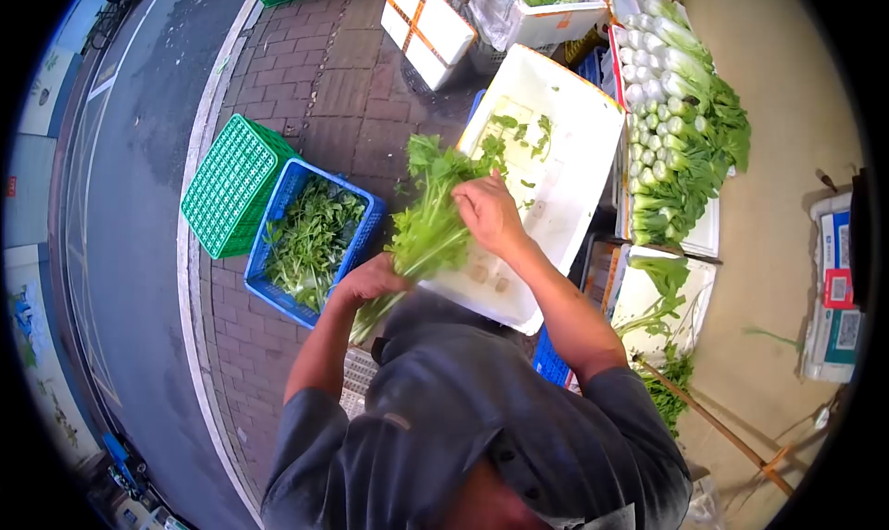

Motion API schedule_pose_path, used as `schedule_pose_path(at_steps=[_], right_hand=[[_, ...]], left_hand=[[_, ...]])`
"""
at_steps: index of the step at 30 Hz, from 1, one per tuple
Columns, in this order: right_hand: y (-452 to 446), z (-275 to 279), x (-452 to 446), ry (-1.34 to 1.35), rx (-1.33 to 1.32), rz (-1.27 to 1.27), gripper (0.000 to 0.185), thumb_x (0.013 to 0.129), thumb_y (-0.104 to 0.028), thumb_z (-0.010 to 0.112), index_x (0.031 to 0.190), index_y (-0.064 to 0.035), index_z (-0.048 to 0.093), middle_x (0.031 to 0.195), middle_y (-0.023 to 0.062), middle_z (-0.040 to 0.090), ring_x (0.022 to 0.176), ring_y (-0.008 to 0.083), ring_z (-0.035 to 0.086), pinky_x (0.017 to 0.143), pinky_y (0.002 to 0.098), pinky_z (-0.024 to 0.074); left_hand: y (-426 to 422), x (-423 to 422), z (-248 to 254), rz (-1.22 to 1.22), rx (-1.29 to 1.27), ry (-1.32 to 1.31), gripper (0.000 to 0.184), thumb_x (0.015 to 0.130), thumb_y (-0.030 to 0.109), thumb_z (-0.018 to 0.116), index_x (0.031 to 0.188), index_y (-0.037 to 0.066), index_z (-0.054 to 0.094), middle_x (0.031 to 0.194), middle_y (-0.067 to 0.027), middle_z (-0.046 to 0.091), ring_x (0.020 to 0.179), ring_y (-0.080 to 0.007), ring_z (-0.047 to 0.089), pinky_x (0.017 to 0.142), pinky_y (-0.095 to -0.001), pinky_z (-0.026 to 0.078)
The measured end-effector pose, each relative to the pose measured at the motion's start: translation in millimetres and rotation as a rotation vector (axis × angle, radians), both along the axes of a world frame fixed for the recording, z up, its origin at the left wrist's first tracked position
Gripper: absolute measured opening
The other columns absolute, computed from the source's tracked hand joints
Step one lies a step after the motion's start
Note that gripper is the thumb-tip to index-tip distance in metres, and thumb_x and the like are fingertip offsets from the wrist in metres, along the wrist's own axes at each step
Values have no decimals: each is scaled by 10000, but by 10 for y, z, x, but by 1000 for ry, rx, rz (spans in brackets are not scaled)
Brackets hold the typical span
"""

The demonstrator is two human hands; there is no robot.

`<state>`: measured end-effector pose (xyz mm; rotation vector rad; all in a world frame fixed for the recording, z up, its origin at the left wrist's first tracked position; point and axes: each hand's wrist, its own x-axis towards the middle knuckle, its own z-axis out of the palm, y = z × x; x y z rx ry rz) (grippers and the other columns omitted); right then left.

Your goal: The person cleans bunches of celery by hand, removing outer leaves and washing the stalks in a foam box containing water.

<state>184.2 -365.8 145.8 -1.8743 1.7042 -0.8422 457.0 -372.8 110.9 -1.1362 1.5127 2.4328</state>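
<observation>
A bunch of leafy Chinese celery [431, 229] slants across my front, stems low at the left and leaves up at the right. My left hand [375, 278] is wrapped round its pale stems. Higher up, my right hand [488, 211] has its fingers curled in on the leaves; the fingertips are partly hidden by greenery. Behind and under the bunch stands a white foam box [567, 183] with several loose leaf scraps inside. To the left of my left hand, a blue basket [363, 238] holds a heap of cut greens [317, 234].
A green crate [231, 183] stands beside the blue basket, near the kerb and road. At the right are stacked bok choy [662, 146] and more celery [662, 299] on a foam lid. Another foam box [556, 21] and an upright lid [428, 30] stand at the back.
</observation>
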Motion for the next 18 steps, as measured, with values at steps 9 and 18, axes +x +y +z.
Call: schedule_pose_path(at_steps=[9, 18], right_hand=[[255, -310, -200, 128, 131, -27, 157, 872, -74, 619, 999, -84, 710, 907, 125, 687, 967, 362, 617, 965, 516, 431], [195, -211, -359, 218, 102, 273, 220, 849, -102, 614, 1041, -100, 721, 897, 129, 697, 879, 338, 667, 755, 456, 518]], left_hand=[[-15, -50, -14, -59, -90, 19, 415, 818, 145, 752, 1210, 22, 691, 1057, -29, 719, 943, -110, 610, 882, -304, 492], [-16, -107, 40, -92, -83, 10, 391, 814, 133, 762, 1180, 12, 703, 1009, -31, 729, 899, -109, 613, 847, -306, 499]])
